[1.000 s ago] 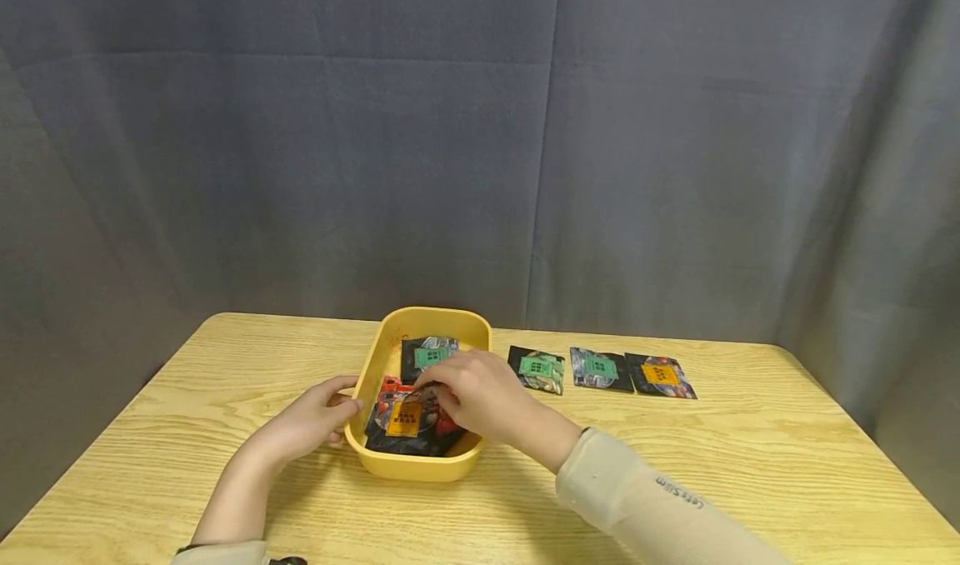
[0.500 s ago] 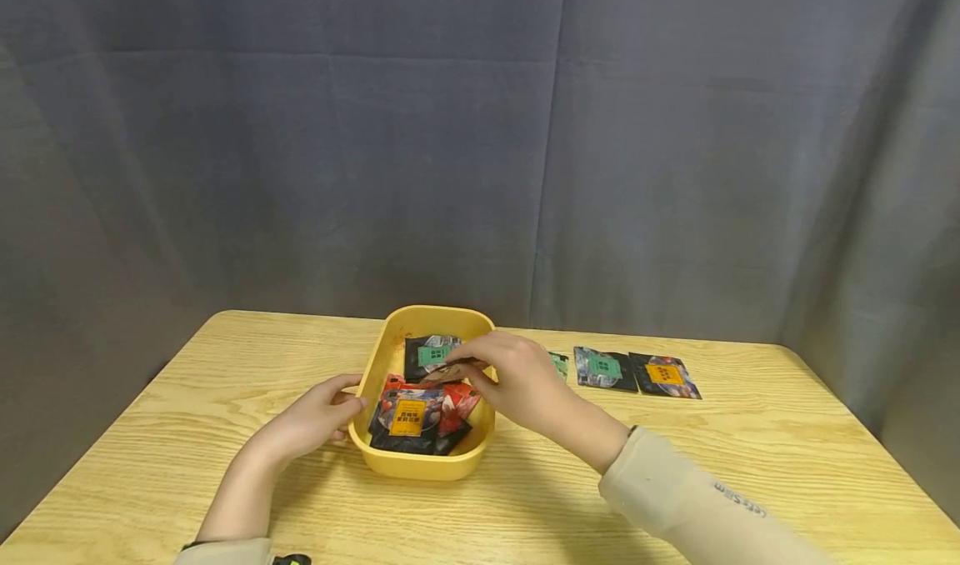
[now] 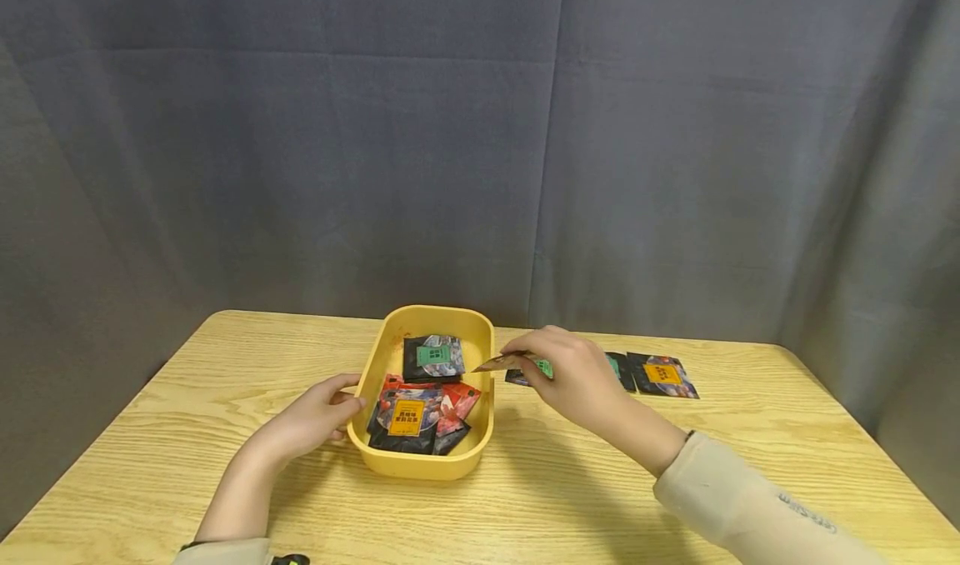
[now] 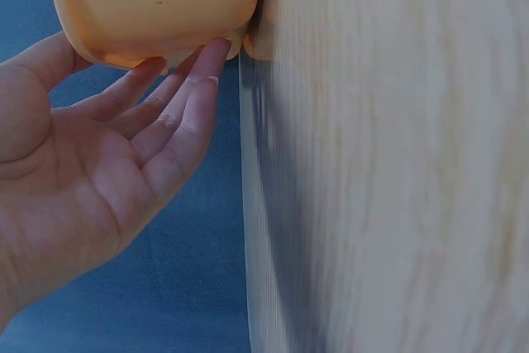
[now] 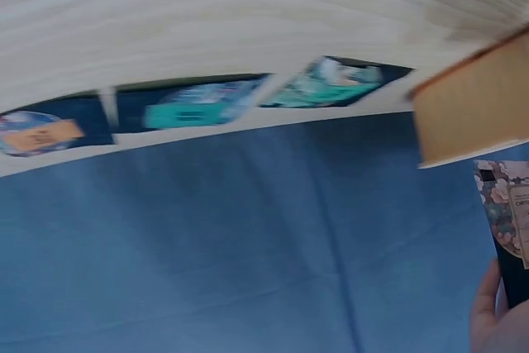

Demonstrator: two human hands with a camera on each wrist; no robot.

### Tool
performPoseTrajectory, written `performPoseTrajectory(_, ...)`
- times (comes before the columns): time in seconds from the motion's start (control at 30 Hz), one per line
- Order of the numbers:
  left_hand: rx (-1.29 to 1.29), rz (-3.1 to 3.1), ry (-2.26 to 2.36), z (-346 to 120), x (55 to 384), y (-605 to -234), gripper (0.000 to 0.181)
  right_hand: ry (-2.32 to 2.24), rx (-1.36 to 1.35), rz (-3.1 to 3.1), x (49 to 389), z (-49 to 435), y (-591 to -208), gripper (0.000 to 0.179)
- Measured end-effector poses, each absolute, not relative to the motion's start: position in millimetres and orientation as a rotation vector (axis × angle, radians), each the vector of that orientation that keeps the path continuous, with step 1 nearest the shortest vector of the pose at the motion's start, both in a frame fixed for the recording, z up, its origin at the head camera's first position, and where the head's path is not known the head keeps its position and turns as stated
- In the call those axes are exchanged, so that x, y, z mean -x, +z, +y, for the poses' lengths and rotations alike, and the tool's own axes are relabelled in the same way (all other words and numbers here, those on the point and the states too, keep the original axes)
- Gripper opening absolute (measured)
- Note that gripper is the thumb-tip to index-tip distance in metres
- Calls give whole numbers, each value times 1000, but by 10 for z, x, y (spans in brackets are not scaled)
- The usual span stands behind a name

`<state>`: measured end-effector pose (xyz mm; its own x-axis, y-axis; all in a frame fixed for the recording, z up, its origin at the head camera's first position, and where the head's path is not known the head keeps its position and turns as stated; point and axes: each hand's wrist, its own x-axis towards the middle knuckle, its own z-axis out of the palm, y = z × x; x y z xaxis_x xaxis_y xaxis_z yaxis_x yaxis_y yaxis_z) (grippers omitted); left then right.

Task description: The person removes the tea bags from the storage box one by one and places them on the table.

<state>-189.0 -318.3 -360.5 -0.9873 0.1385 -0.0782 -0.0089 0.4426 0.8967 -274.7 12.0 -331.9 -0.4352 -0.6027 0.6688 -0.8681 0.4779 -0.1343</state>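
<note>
Over the right rim of a yellow plastic bin (image 3: 420, 465), my right hand (image 3: 577, 377) pinches a flat sachet (image 3: 501, 362). In the right wrist view that sachet (image 5: 512, 212) shows a flowery print and a dark lower part, cut off by the frame edge. My left hand (image 3: 307, 422) holds the bin's left side, thumb at the rim and fingers (image 4: 178, 109) against the outer wall. Inside lie an orange-labelled black sachet (image 3: 406, 419), red sachets (image 3: 459, 400) partly beneath it, and a green-labelled sachet (image 3: 433, 357) behind.
Right of the bin, three sachets form a row on the wooden table (image 3: 765, 448): a green-labelled one (image 5: 335, 84), another green-labelled one (image 5: 194, 105), and an orange-labelled one (image 3: 663, 375) at the right end. A grey curtain (image 3: 420, 148) hangs behind the table.
My right hand has lifted the flowery sachet out of the bin and carried it rightward past the rim. The left hand stays on the bin's left side.
</note>
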Motion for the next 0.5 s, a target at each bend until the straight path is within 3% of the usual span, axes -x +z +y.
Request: performPoseTrajectory(0.5,-105,2560,1561,-3187,1892,-3611,52,476,-1073,-2228,2952,865,-3524,30)
